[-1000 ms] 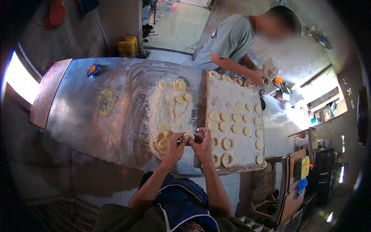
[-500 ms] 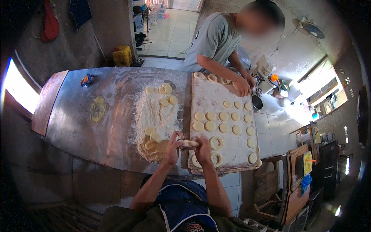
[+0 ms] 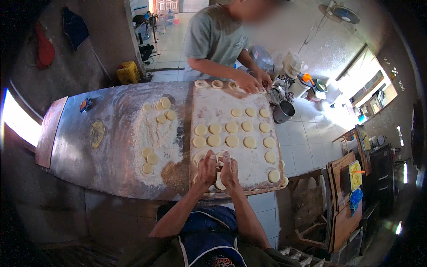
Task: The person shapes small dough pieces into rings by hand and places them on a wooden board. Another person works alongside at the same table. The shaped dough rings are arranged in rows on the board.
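My left hand (image 3: 206,171) and my right hand (image 3: 229,170) are close together over the near left part of a floured board (image 3: 255,167). Their fingers are closed around a pale dough ring (image 3: 219,163), mostly hidden by the hands. Just below them another piece of dough (image 3: 219,182) shows on the board. Flat round dough discs (image 3: 231,141) lie in rows beyond my hands. To the left, a small group of dough discs (image 3: 152,159) rests on the floured metal table (image 3: 115,155).
Across the board a co-worker's hands (image 3: 251,83) work beside dough rings (image 3: 217,84) along its far edge. More discs (image 3: 165,103) lie in the flour farther back. A metal pot (image 3: 283,111) stands past the board's right side; a yellow container (image 3: 128,72) is behind the table.
My hands have brought the dough ring from the board's left edge onto the board and lowered it there. The view has shifted, and the co-worker's hands remain at the far edge.
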{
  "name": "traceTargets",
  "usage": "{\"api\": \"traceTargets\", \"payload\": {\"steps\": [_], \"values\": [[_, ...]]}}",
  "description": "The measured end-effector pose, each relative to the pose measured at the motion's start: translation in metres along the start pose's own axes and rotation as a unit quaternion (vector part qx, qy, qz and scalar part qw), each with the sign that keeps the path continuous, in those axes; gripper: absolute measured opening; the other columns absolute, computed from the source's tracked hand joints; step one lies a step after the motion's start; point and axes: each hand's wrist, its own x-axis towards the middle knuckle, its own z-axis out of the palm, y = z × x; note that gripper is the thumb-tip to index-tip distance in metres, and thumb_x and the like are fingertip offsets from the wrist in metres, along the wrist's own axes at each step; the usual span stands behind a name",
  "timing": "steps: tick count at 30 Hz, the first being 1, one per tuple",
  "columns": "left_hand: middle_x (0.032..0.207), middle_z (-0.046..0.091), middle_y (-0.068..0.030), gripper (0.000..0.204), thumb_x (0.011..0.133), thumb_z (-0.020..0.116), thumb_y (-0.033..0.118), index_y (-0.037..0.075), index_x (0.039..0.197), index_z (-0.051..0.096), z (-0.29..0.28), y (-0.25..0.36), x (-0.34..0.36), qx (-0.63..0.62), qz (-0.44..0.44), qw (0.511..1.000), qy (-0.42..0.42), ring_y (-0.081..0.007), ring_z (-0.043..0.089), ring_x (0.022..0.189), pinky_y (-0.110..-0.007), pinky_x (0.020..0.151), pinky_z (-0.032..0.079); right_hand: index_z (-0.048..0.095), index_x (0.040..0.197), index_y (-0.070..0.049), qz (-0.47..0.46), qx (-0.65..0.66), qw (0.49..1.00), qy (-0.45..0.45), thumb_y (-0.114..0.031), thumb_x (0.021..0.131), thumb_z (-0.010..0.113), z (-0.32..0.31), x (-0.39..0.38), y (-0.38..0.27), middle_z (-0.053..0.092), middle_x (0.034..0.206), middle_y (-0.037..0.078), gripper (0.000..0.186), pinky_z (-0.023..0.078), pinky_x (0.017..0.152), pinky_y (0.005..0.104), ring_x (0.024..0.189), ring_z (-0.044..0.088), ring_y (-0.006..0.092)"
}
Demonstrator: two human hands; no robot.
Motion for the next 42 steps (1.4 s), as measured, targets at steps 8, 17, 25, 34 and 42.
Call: {"api": "traceTargets", "payload": {"steps": [8,17,25,34,42], "values": [[0.069,0.048,-0.0085,0.024,0.090,0.044,0.025,0.005,0.077,0.045,0.026,-0.036,0.015,0.285,0.220,0.927,-0.101,-0.0227,0.053,0.064,-0.037,0.055,0.041,0.059,0.076,0.012,-0.007,0.001,0.999,0.049,-0.045,0.099,0.040,-0.046,-0.024,0.005,0.056,0.063,0.018,0.065,0.043,0.059,0.0388,0.060,0.048,0.0208],[0.069,0.051,-0.0173,0.026,0.096,0.039,0.022,0.001,0.085,0.050,0.060,-0.036,-0.001,0.272,0.087,0.940,-0.186,-0.0338,0.054,0.064,-0.041,0.061,0.043,0.057,0.082,0.001,-0.093,0.070,0.992,0.045,-0.031,0.089,0.058,-0.101,-0.058,0.044,0.059,0.073,0.010,0.033,0.043,0.062,0.0358,0.067,0.051,0.0197],[0.092,0.059,-0.0192,0.023,0.087,0.059,0.015,0.000,0.104,0.056,0.077,-0.045,-0.005,0.567,0.094,0.798,-0.185,-0.0374,0.058,0.091,-0.046,0.080,0.048,0.048,0.119,0.008,0.029,-0.310,0.936,0.163,-0.013,0.080,0.069,-0.118,-0.092,0.040,0.055,0.103,0.027,0.049,0.047,0.082,0.0497,0.094,0.055,0.0435],[0.096,0.059,-0.0147,0.032,0.081,0.071,0.021,0.006,0.107,0.061,0.057,-0.031,-0.010,0.487,0.163,0.829,-0.222,-0.0349,0.059,0.094,-0.042,0.082,0.048,0.058,0.109,0.005,-0.068,-0.471,0.854,0.209,-0.007,0.074,0.068,-0.181,-0.051,0.100,0.059,0.108,0.027,0.039,0.043,0.092,0.0515,0.105,0.054,0.0443],[0.094,0.061,-0.0125,0.021,0.082,0.069,0.010,0.003,0.101,0.062,-0.112,0.065,-0.026,0.448,0.089,0.889,-0.026,-0.0294,0.061,0.085,-0.039,0.073,0.049,0.062,0.089,0.001,0.000,-0.203,0.966,0.161,-0.002,0.071,0.079,-0.156,-0.055,0.048,0.065,0.080,0.011,0.024,0.052,0.070,0.0333,0.076,0.063,0.0186]]}}
